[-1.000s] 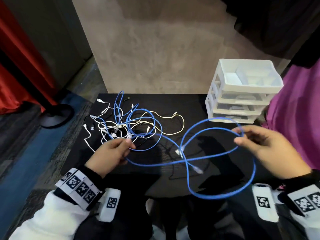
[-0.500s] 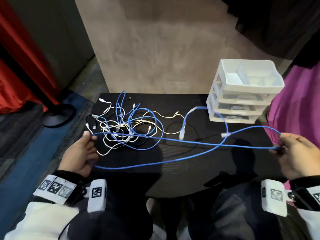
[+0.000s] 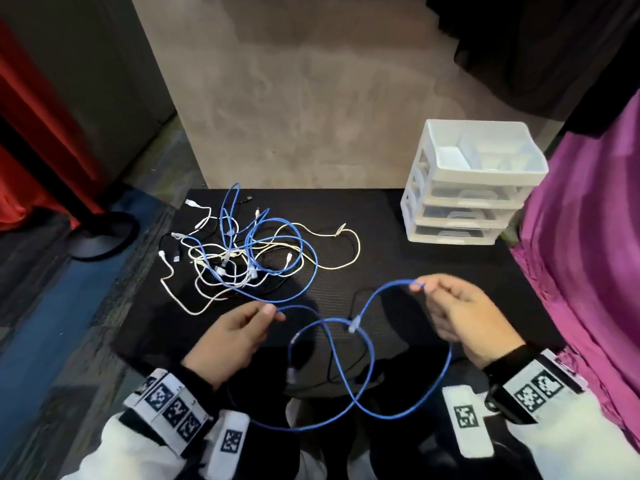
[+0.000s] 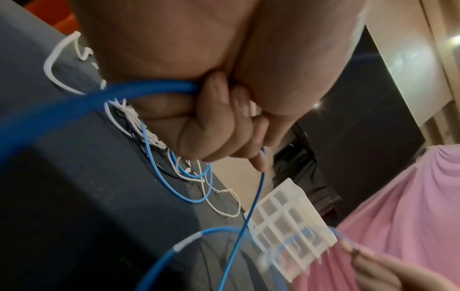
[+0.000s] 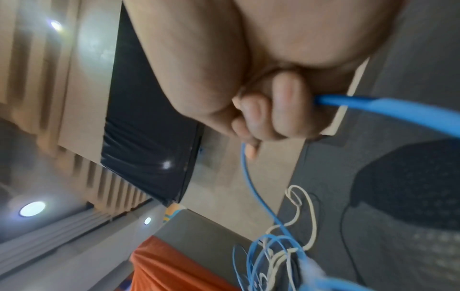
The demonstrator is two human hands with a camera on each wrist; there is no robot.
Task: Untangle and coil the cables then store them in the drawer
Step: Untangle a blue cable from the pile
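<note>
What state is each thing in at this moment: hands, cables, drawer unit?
Left hand: pinching the blue cable.
Right hand: pinching the same cable.
Blue cable: loose crossed loops, not coiled.
Cable pile: tangled on the table.
Drawer unit: drawers closed.

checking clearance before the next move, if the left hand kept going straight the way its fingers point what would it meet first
Probably the right hand. The left hand pinches the thin blue cable with fingers aimed rightward, and only the cable's hanging loops cross the gap between them. Depth is unclear, so it might pass in front.
</note>
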